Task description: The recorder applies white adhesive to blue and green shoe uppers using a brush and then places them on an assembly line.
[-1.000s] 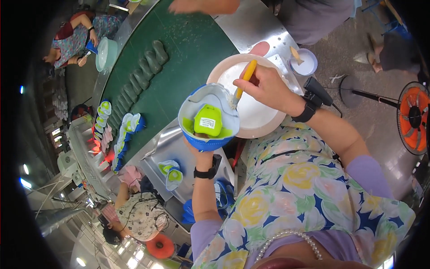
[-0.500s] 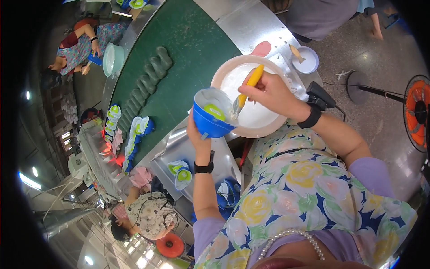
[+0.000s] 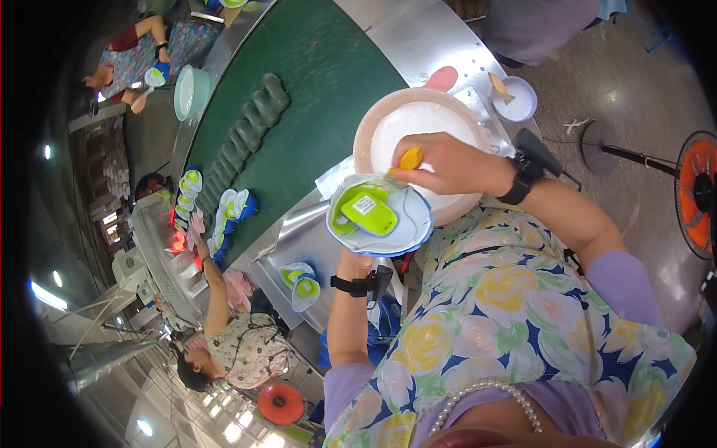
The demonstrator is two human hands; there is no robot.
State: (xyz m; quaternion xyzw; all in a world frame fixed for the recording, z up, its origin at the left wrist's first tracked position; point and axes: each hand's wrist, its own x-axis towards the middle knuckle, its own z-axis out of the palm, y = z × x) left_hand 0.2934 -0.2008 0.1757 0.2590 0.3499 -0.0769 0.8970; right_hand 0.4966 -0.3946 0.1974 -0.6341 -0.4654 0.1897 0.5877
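My left hand (image 3: pixel 357 263) holds a blue shoe upper (image 3: pixel 420 224) from below, its fingers mostly hidden under it. The upper is tilted so its white inner face and a lime-green last (image 3: pixel 371 214) with a small white label show. Closed round the yellow handle of a brush (image 3: pixel 410 158), my right hand (image 3: pixel 448 166) is just above the upper's far right rim. The brush's bristles are at that rim, hard to make out. Behind both hands stands a beige basin (image 3: pixel 364 138) of white liquid.
Dark grey soles (image 3: pixel 246 134) lie in a row on the green conveyor belt (image 3: pixel 321 75). More uppers (image 3: pixel 305 291) rest on a metal tray (image 3: pixel 272 269). A small white tub (image 3: pixel 523 112) with a wooden brush stands right; an orange fan (image 3: pixel 698 187) beyond. Two co-workers are at left.
My left hand has tipped the shoe upper so its inside faces up, and it sits slightly further right. The brush has gone from upright to lower, over the rim.
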